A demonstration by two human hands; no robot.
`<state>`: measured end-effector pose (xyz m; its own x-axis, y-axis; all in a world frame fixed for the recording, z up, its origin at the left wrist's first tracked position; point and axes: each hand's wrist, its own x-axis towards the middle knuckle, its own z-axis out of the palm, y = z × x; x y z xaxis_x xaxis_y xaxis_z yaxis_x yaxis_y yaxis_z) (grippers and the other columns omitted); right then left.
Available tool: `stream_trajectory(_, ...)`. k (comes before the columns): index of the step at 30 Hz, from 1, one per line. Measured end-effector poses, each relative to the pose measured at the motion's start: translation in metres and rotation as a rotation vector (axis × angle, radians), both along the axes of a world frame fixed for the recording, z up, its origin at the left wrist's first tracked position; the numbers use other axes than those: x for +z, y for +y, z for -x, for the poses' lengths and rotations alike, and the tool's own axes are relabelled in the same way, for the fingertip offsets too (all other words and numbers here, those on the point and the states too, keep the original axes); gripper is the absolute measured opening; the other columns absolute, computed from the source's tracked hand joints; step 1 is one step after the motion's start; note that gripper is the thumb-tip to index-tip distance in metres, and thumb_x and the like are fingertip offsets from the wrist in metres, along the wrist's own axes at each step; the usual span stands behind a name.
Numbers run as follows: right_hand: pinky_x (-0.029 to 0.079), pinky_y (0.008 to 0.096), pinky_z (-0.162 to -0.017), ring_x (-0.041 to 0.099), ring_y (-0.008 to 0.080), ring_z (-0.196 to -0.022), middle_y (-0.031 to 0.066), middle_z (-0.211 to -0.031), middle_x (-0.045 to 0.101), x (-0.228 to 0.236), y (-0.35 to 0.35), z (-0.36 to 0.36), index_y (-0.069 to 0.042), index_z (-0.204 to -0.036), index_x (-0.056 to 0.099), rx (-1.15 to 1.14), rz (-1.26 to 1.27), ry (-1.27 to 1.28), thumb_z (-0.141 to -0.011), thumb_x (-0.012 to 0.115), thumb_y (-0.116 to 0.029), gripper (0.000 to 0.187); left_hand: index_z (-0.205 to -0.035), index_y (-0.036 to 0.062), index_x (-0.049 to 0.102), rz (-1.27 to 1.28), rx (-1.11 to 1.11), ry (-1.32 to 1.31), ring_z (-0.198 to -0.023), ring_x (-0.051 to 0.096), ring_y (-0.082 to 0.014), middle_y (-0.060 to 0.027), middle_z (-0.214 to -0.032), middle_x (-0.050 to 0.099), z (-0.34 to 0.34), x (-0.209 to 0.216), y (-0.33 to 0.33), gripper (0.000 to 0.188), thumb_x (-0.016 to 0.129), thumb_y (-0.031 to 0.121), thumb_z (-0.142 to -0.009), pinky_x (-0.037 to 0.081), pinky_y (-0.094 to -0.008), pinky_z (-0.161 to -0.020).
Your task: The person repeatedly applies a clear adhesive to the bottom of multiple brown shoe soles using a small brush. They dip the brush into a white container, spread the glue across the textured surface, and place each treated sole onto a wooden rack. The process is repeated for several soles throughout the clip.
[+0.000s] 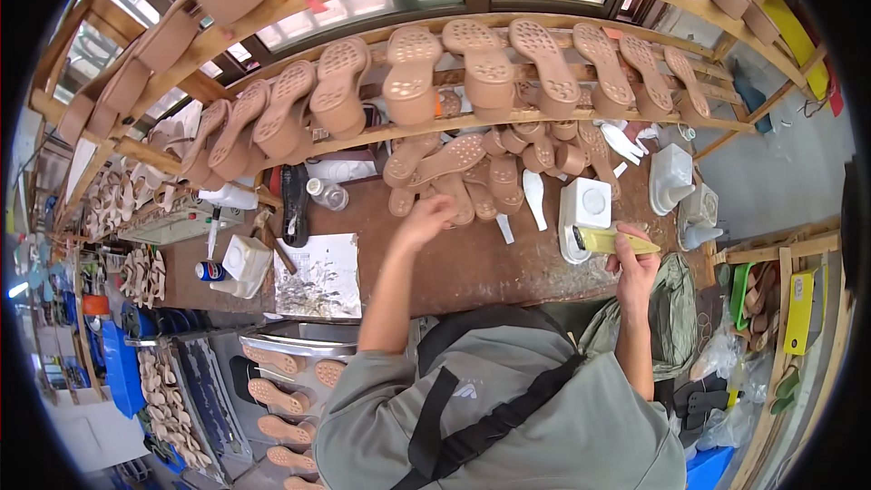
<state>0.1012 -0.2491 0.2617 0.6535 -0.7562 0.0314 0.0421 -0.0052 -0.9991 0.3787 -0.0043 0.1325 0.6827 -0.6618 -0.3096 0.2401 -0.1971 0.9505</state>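
Observation:
My left hand (pixel 428 221) is at the near edge of a heap of tan heeled shoe soles (pixel 446 160) on the brown workbench. Its fingers are curled together against the soles; what they pinch, if anything, is hidden. My right hand (pixel 635 260) is closed around a flat yellow-green tool (pixel 601 240) with a dark tip pointing left. Its exact kind does not show. Just behind that tool stands a white plastic container (pixel 592 204). White sole-shaped pieces (pixel 533 200) lie between the heap and the container.
A wooden rack (pixel 363 147) holding a row of tan soles spans the bench's far side. On the left are a stained paper sheet (pixel 318 277), a hammer (pixel 275 240), a blue can (pixel 210 270) and a glass jar (pixel 327 194). Another white container (pixel 670 179) stands right.

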Motion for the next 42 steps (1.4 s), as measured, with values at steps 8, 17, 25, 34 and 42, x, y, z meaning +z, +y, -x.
stream_trajectory(8, 0.036, 0.0199, -0.045, 0.049, 0.0068, -0.047, 0.0008, -0.065, 0.056, -0.03, -0.06, 0.038, 0.0, -0.105, 0.061, 0.028, -0.025, 0.172, -0.091, 0.061, -0.014, 0.021, -0.109, -0.005, 0.056, -0.284, 0.281, -0.698, -0.097, 0.06, -0.0396, -0.0258, -0.099, 0.063, -0.076, -0.08, -0.16, 0.036, 0.056, 0.024, -0.087, 0.047, -0.045, -0.086)
stream_trajectory(17, 0.034, 0.0206, -0.044, 0.05, 0.0077, -0.047, 0.0016, -0.067, 0.058, -0.069, -0.096, 0.045, 0.0, -0.104, 0.062, -0.001, -0.075, 0.123, -0.089, 0.064, -0.016, 0.022, -0.109, 0.0024, 0.058, 0.241, 0.502, 0.052, -0.096, 0.063, -0.0238, -0.0124, -0.102, 0.065, -0.11, -0.079, -0.274, 0.026, 0.058, 0.018, -0.088, 0.05, -0.0374, -0.084)
stream_trajectory(25, 0.044, 0.0226, -0.049, 0.056, 0.0099, -0.056, 0.0057, -0.078, 0.062, -0.119, -0.074, 0.047, 0.0, -0.097, 0.062, 0.212, 0.042, 0.034, -0.092, 0.059, -0.012, 0.013, -0.114, -0.0009, 0.051, 0.582, 0.463, 0.461, -0.098, 0.061, -0.0202, -0.0093, -0.106, 0.062, 0.023, -0.052, -0.16, 0.032, 0.056, 0.004, -0.083, 0.048, -0.0361, -0.089)
stream_trajectory(34, 0.052, 0.0276, -0.066, 0.065, 0.019, -0.069, 0.0108, -0.091, 0.066, -0.159, -0.013, 0.028, 0.001, -0.129, 0.046, 0.468, 0.921, 0.153, -0.068, 0.084, -0.024, 0.076, -0.123, -0.0008, 0.045, 0.854, 0.54, 0.148, -0.106, 0.057, -0.0155, -0.0097, -0.117, 0.057, 0.216, -0.065, -0.115, 0.04, 0.058, 0.002, -0.086, 0.044, -0.0327, -0.093)
stream_trajectory(42, 0.046, 0.0261, -0.089, 0.055, 0.0101, -0.102, 0.0031, -0.114, 0.06, -0.193, -0.056, 0.106, 0.001, -0.128, 0.048, 0.91, -0.113, 0.074, -0.063, 0.084, -0.002, 0.075, -0.14, 0.0015, 0.028, 1.118, 0.333, 0.027, -0.12, 0.049, -0.0301, -0.0211, -0.136, 0.042, 0.268, -0.069, -0.069, 0.092, 0.078, 0.038, -0.071, 0.044, -0.0399, -0.099)
